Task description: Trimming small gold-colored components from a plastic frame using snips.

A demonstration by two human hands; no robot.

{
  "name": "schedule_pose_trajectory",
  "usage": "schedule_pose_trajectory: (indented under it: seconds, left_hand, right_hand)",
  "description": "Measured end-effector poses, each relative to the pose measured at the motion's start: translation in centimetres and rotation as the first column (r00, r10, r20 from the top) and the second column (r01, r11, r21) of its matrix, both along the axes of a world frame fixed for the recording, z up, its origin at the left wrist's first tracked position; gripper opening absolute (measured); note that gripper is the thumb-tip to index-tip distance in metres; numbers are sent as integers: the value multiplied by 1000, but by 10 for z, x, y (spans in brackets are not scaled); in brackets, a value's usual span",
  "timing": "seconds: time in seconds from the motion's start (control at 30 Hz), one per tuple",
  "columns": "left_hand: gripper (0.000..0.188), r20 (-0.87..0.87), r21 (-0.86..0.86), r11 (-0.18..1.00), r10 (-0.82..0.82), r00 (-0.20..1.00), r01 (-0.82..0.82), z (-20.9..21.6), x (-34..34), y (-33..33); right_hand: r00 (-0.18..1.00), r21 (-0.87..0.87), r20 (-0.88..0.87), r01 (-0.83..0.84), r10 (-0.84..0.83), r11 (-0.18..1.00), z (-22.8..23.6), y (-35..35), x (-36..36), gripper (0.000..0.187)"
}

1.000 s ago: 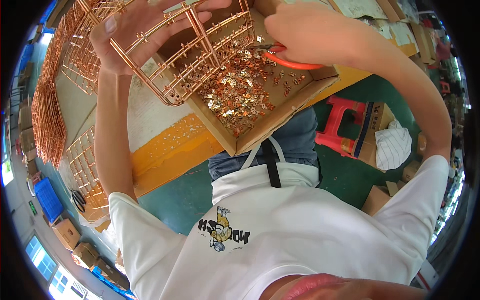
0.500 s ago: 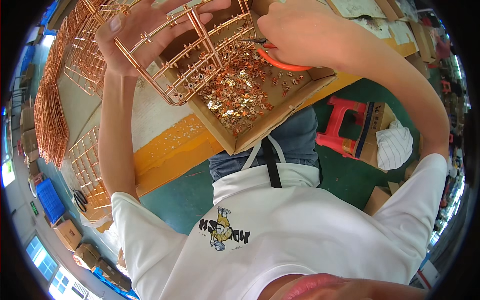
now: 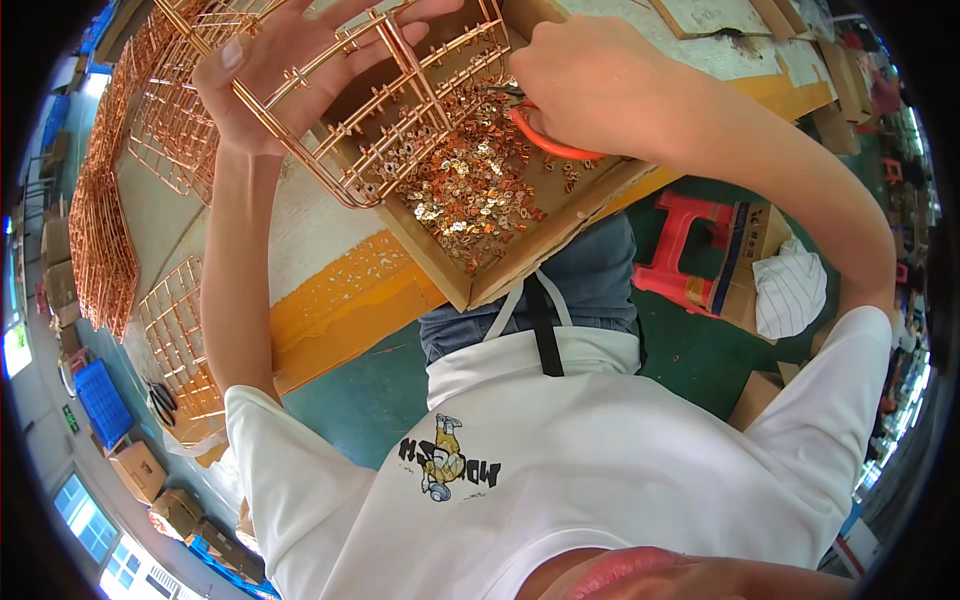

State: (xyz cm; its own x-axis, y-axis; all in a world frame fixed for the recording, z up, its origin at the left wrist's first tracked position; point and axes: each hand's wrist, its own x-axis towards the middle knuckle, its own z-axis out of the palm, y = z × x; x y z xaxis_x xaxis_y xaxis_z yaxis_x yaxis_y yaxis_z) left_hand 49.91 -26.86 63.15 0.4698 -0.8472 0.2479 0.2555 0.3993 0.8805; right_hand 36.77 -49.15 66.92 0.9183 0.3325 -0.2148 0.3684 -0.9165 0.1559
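Note:
My left hand (image 3: 250,85) supports a copper-coloured wire rack (image 3: 330,145), its thumb against a long rod and its fingers stretched behind the frame. Short studs line the rack's bars, which slant over an open cardboard box (image 3: 425,250). Inside the box lies a heap of small shiny copper clips (image 3: 470,190). My right hand (image 3: 590,85) is closed around orange-red-handled pliers (image 3: 550,143). Their dark jaws point left, close to the studded bar at the rack's right side; whether they touch it I cannot tell.
Stacked copper wire racks (image 3: 100,220) stand at the table's left, with a single rack (image 3: 185,330) and black-handled scissors (image 3: 160,402) nearer me. A yellow-taped table edge (image 3: 350,305) runs before me. A red stool (image 3: 680,255) and a carton (image 3: 752,262) with white cloth sit at right.
My right hand and the pliers have shifted slightly left and down along the rack. The rack has tilted a little, and my left hand keeps its hold.

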Motion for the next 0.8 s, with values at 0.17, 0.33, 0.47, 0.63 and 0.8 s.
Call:
schedule_pose_trajectory:
  seconds: [0.17,0.33,0.47,0.63,0.8]
  left_hand:
    - [120,-50,54,998,20,999,-17,4,-6,-4]
    - [118,-200,-336,930,-227,953,151,-69,51,4]
    - [118,-132,-111,994,-23,991,8,-12,3,-5]
    - [121,-3,15,999,34,999,-34,-1,-2,-2]
    - [121,-74,-70,998,-2,997,-3,-16,7,0]
  right_hand:
    - [988,-25,-25,-153,153,988,-9,-5,7,14]
    - [952,-97,103,-278,288,956,-3,-4,-6,14]
    - [995,-271,-87,14,-39,962,-4,-3,4,14]
    - [978,-78,-207,-50,33,996,13,0,21,15]
    - [960,-39,-16,-281,281,959,15,-10,7,16]
